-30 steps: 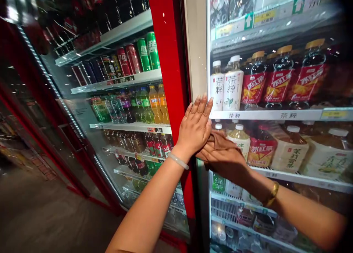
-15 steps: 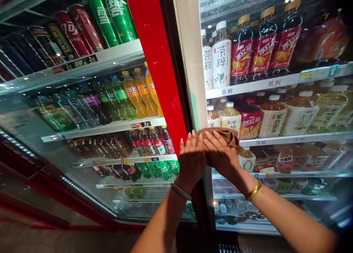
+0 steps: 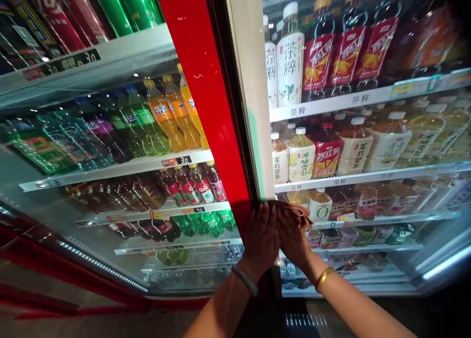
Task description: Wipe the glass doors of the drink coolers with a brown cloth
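A brown cloth (image 3: 290, 206) lies pressed against the pale door frame (image 3: 246, 83), where it borders the red-framed cooler. My right hand (image 3: 293, 236) holds the cloth beneath it, with the fingers extended flat and the folded edge showing above and to the right. Beside it, touching, my left hand (image 3: 262, 237) lies flat with straight fingers over the dark seam and the cloth's left edge. How much cloth sits beneath the left palm is hidden. A grey band circles my left wrist, and a gold bangle (image 3: 324, 279) the right.
Left stands a red-framed cooler (image 3: 191, 48) with cans and soda bottles on tilted-looking shelves. To the right, behind glass, another cooler holds tea bottles (image 3: 290, 58) and juice bottles on white shelves (image 3: 331, 102). The floor (image 3: 165, 323) shows along the bottom.
Both hands and the brown cloth have slid down along the door frame. The view has shifted a little closer to the coolers.
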Motion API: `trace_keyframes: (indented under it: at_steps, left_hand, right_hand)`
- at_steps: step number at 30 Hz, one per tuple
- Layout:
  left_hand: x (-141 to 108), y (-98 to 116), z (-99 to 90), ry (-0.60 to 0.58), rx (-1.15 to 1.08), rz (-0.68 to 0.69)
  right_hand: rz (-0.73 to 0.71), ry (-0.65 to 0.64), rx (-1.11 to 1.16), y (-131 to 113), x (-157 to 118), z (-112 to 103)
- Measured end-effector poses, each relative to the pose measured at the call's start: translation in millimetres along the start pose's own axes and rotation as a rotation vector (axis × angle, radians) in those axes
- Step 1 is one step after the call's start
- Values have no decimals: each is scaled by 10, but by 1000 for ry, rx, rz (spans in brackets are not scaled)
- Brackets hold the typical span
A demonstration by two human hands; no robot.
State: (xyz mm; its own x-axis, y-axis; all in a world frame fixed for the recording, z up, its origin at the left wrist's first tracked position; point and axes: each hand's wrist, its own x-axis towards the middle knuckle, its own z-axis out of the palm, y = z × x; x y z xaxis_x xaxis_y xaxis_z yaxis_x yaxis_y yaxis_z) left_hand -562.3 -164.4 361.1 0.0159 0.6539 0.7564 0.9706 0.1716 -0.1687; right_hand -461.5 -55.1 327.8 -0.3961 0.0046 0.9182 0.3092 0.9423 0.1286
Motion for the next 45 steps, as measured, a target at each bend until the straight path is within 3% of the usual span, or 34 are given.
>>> trace_keyframes:
  at_steps: [2, 4, 9, 11, 13, 18, 23, 25, 27, 29, 32, 35, 39, 42, 45]
  left_hand:
    - [104, -36, 12, 66, 38, -5]
    - [449, -124, -95, 155, 84, -14]
    - [1689, -370, -726, 375, 196, -102]
    - [2026, -436, -968, 434, 194, -90]
    - [2195, -479, -1115, 465, 200, -80]
    - [2540, -584, -1270, 531, 220, -43]
    - [3677, -715, -1814, 597, 158, -74]
    - [4041, -736, -1991, 614, 126, -78]
    - [4190, -725, -2042, 635, 115, -95]
    - [4175, -690, -1993, 647, 141, -86]
    - [4154, -646, -1933, 640, 191, -36]
    - [4391, -654, -2080, 643, 187, -58]
    - [4805, -597, -2345, 633, 164, -103]
    - [4833, -425, -2314, 579, 211, -116]
    - [4722, -284, -2192, 516, 296, -67]
  right_hand:
    - [-17, 44, -24, 100, 142, 3]
    - [-19, 78, -46, 251, 548, -31]
    - [-94, 227, -76, 574, 1988, -344]
    - [-124, 273, -90, 631, 2401, -490]
    - [-141, 292, -100, 662, 2628, -581]
    - [-209, 370, -99, 779, 3050, -706]
    - [-158, 332, -86, 1167, 4152, -1259]
    - [-147, 310, -79, 1396, 4429, -1484]
    - [-86, 352, -77, 1588, 4450, -1597]
    - [-43, 401, -84, 1680, 4299, -1590]
    - [-115, 381, -90, 1649, 4157, -1505]
    - [-186, 309, -74, 1675, 4422, -1590]
    - [-126, 315, -88, 2044, 4822, -1922]
    - [-24, 377, -110, 2242, 4644, -1995]
    - [-50, 350, -136, 2166, 4344, -1883]
